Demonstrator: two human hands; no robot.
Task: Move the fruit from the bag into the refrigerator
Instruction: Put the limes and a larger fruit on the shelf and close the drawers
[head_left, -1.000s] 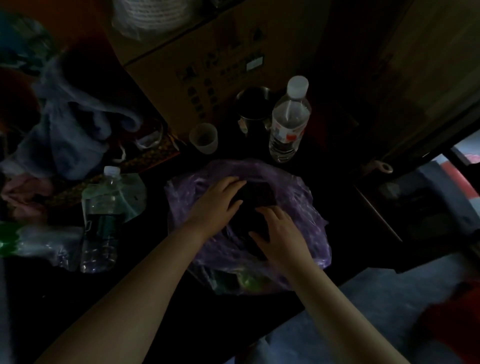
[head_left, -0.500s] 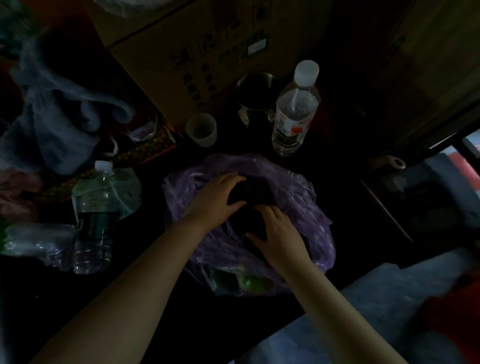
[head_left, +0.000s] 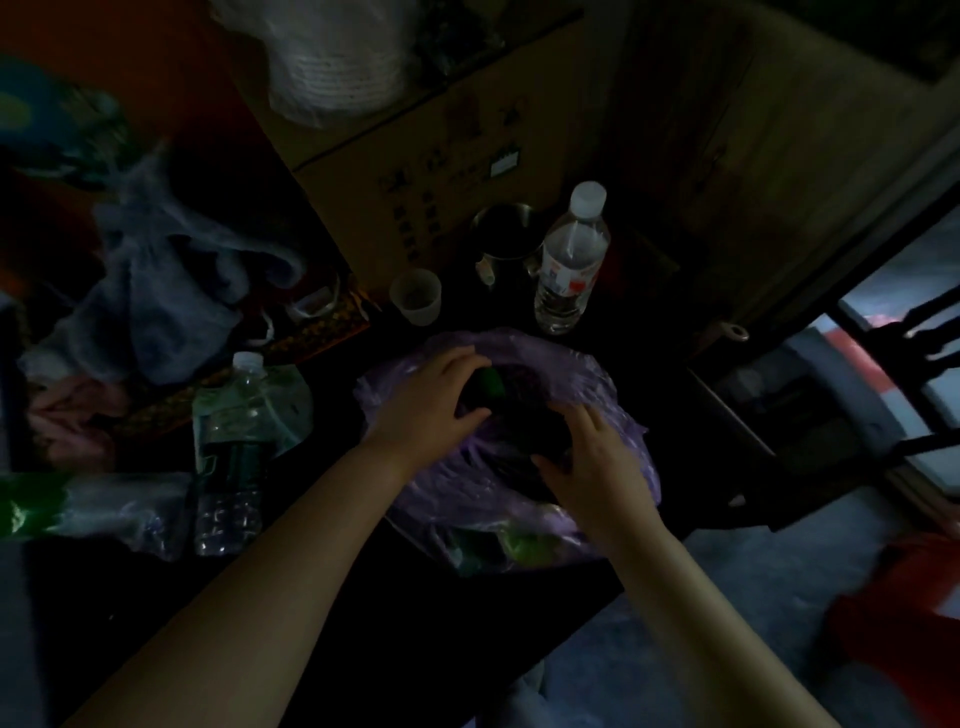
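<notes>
We work in poor light, and much of the scene is lost in it. The purple bag (head_left: 613, 395) lies on the dark desk (head_left: 337, 597), its mouth open between our two hands. What fills that mouth is mostly a black mass that we cannot make out.

Our left hand (head_left: 426, 410) reaches into the mouth's far left side. Its fingers (head_left: 462, 358) curl over a green fruit (head_left: 491, 382) with the thumb below, so they grip it. Only a small green patch shows and we cannot tell its kind.

Our right hand (head_left: 597, 467) lies on the near right side of the bag. Its fingers (head_left: 592, 421) reach onto the dark contents and the thumb points left. We cannot tell whether they hold anything. More green shapes show dimly through the plastic just below our right wrist.

Beyond the fingers stand a water bottle (head_left: 571, 260), a pale cup (head_left: 415, 296) and a metal mug (head_left: 504, 231), all before a cardboard box (head_left: 441, 156). Well left of the left fingers stands a second bottle (head_left: 234, 441). Neither arm's upper part is in frame.

Half a second ago the spot under our left fingers was only dark; now the green shows there. Our hands were nearly touching then, and now a wider gap lies between them.
</notes>
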